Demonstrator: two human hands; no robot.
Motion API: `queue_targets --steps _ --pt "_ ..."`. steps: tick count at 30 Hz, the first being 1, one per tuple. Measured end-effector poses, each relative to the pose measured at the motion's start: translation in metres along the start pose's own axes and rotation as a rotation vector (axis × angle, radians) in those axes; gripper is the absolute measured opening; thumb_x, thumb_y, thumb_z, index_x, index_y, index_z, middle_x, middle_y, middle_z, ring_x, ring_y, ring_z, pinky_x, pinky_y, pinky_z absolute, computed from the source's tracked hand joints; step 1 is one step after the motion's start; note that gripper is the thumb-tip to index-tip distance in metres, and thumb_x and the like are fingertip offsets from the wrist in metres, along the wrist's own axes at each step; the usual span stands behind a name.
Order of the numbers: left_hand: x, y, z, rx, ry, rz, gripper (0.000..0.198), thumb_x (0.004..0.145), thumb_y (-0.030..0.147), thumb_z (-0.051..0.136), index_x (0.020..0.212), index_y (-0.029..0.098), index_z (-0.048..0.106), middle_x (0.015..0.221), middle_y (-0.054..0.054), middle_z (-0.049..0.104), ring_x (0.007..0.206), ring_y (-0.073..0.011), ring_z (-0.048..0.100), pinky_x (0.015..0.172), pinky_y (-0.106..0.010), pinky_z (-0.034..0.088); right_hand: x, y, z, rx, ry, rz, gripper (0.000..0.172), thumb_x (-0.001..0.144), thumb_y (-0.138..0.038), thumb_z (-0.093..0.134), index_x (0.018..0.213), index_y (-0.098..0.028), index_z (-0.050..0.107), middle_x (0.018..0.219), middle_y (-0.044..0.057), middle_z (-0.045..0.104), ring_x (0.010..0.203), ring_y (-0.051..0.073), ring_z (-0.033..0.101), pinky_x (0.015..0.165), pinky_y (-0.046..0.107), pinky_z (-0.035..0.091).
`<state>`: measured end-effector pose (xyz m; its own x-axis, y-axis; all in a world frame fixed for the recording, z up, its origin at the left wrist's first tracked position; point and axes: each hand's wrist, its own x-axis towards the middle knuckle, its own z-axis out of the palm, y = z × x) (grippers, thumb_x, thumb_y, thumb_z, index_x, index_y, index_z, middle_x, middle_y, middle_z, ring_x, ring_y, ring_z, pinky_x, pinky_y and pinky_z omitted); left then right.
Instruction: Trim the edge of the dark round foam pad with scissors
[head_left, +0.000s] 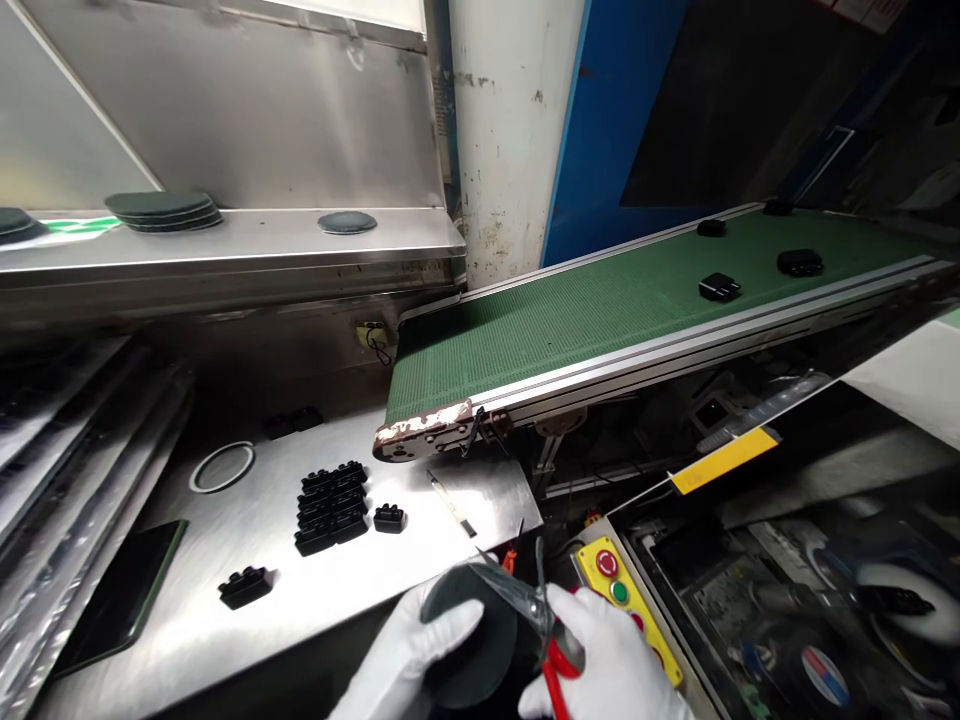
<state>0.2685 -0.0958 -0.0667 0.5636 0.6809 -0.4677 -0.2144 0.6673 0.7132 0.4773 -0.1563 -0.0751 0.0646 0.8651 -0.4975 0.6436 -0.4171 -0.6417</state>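
- one dark round disc (472,645) sat at the bottom middle of the view, just past the near edge of the steel table (225,620). the gloved left hand (409,655) was closed on its left edge, thumb across its face.
- one pair of red-handled snips (525,595) was gripped in the gloved right hand (611,655), fingers closed on the handles. the blades were narrowly parted at the disc's upper right rim.
- on the table were one tight cluster of black moulded parts (332,505), too packed to count, one loose part (389,517) just beside it, a second loose part (246,586) nearer, and one pale ring (222,466).
- four black pieces (719,288) rode the green conveyor belt (570,320).
- the steel shelf (262,245) behind held one stack of discs (161,210) and one single disc (346,222).
- one yellow button box (626,600) lay just right of the hands.
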Motion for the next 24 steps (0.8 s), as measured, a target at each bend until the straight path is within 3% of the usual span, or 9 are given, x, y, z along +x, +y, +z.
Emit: queue_targets --steps 3,6,9,12,18,24 --pt "0.002 -0.012 0.003 -0.061 0.097 -0.061 0.022 0.079 0.033 0.080 0.094 0.017 0.078 0.091 -0.009 0.078 0.087 -0.0269 0.068 0.086 -0.040 0.050 0.003 0.000 0.002 -0.083 0.019 -0.062 0.055 0.049 -0.033 0.091 0.100 -0.026 0.070 0.091 0.002 0.062 0.086 0.025 0.064 0.078 0.035 0.049" --pt "0.002 -0.008 0.005 -0.019 0.039 -0.104 0.026 0.079 0.034 0.080 0.093 0.013 0.079 0.091 -0.012 0.079 0.087 -0.0305 0.070 0.085 -0.041 0.051 0.004 -0.002 -0.001 -0.210 0.059 -0.129 0.072 0.043 -0.038 0.094 0.110 -0.028 0.070 0.095 0.004 0.062 0.091 0.029 0.062 0.079 0.038 0.048" --pt "0.001 -0.003 0.005 0.021 0.001 -0.102 0.027 0.079 0.036 0.080 0.090 0.011 0.078 0.090 -0.015 0.079 0.084 -0.0300 0.070 0.080 -0.039 0.050 0.004 -0.006 -0.007 -0.217 0.032 -0.117 0.060 0.047 -0.038 0.094 0.101 -0.028 0.071 0.089 0.002 0.061 0.085 0.026 0.062 0.074 0.034 0.047" --pt "0.000 -0.002 0.005 0.012 0.053 -0.155 0.024 0.075 0.034 0.084 0.086 0.013 0.078 0.079 -0.009 0.076 0.074 -0.0243 0.068 0.071 -0.033 0.049 0.002 -0.008 -0.013 -0.185 -0.018 -0.100 0.049 0.050 -0.040 0.093 0.091 -0.028 0.069 0.083 -0.001 0.059 0.079 0.023 0.063 0.070 0.030 0.047" --pt "-0.002 0.001 0.006 -0.012 0.085 -0.202 0.020 0.072 0.028 0.087 0.079 0.013 0.076 0.068 -0.005 0.072 0.059 -0.0154 0.059 0.060 -0.026 0.044 -0.002 -0.003 -0.016 -0.081 -0.045 -0.119 0.051 0.052 -0.032 0.090 0.101 -0.029 0.075 0.085 0.000 0.061 0.079 0.021 0.065 0.071 0.030 0.049" --pt "0.000 0.000 -0.001 0.019 0.127 -0.261 0.022 0.073 0.026 0.084 0.090 0.015 0.076 0.080 -0.007 0.077 0.071 -0.0210 0.066 0.071 -0.031 0.048 -0.003 0.002 -0.016 -0.135 -0.058 -0.137 0.036 0.056 -0.027 0.079 0.090 -0.029 0.070 0.077 -0.001 0.057 0.070 0.020 0.061 0.061 0.028 0.044"
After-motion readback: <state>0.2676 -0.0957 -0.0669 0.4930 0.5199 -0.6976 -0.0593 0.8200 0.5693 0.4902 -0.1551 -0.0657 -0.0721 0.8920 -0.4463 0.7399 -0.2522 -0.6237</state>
